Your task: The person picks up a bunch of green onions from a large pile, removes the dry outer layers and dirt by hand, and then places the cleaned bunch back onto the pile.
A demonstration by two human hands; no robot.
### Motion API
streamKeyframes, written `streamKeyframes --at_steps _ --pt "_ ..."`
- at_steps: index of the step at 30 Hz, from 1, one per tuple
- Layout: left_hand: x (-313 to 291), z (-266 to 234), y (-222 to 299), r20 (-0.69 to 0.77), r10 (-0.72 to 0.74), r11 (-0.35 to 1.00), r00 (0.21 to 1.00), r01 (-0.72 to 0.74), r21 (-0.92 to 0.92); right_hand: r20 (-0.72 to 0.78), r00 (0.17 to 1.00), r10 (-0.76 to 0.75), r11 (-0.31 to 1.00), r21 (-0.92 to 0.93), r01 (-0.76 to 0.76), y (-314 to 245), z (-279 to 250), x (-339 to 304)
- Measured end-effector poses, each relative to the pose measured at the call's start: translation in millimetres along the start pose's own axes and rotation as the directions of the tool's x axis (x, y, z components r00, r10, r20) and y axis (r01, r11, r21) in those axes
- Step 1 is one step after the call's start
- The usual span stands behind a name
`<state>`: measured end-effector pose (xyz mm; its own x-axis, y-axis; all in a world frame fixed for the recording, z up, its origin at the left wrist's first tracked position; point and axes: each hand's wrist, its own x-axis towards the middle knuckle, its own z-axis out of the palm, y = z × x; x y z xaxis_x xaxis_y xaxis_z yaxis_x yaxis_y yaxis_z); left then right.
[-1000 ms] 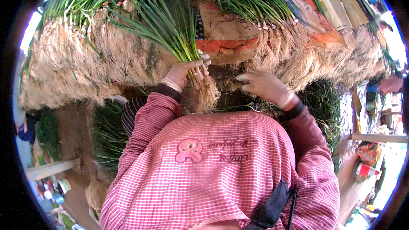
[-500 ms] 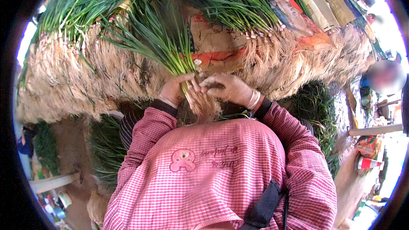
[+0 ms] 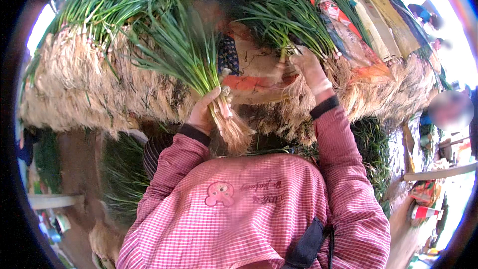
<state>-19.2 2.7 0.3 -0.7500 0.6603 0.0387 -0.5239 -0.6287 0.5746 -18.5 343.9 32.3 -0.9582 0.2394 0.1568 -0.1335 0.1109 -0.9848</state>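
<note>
Left grip (image 3: 204, 109) wrapped round slender green stalks (image 3: 203, 77), wiry roots (image 3: 234, 133), right grip (image 3: 308, 67) at leafy pile (image 3: 291, 15), closure unclear

Green onion bunch (image 3: 203, 73), pale-rooted, slanted in left hand (image 3: 203, 110).

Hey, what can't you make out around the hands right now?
- Head view: the middle of the left hand's fingers, hidden behind the bundle of long green stalks with pale, stringy roots.
- Head view: the right hand's grip, blurred and partly hidden by the hand itself.
- Head view: some leaf tips of the left-side green leafy pile, cut off by the top edge.
</note>
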Motion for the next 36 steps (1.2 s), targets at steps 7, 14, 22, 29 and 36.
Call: streamKeyframes --at_steps 7,14,22,29,36 --pt "0 7 -3 -0.205 -0.049 0.983 0.978 0.083 0.163 0.299 0.937 0.179 0.964 0.135 -0.228 17 45 -61" --pt "4 -8 -10 -0.207 -0.292 0.881 0.934 0.347 0.321 0.742 0.671 0.004 0.357 -0.627 0.692 17 96 -103" --pt "1 -22 -14 -0.102 -0.313 0.855 0.944 0.327 0.403 0.256 0.948 0.187 0.742 -0.669 0.035 19 65 -78" --pt "5 -36 -20 -0.033 -0.304 0.861 0.952 0.290 0.418 0.365 0.919 0.148 0.962 -0.267 -0.049 31 107 -85" --pt "0 -25 -16 -0.118 -0.311 0.864 0.943 0.333 0.377 0.486 0.847 -0.213 0.485 -0.700 0.524 42 118 -107"
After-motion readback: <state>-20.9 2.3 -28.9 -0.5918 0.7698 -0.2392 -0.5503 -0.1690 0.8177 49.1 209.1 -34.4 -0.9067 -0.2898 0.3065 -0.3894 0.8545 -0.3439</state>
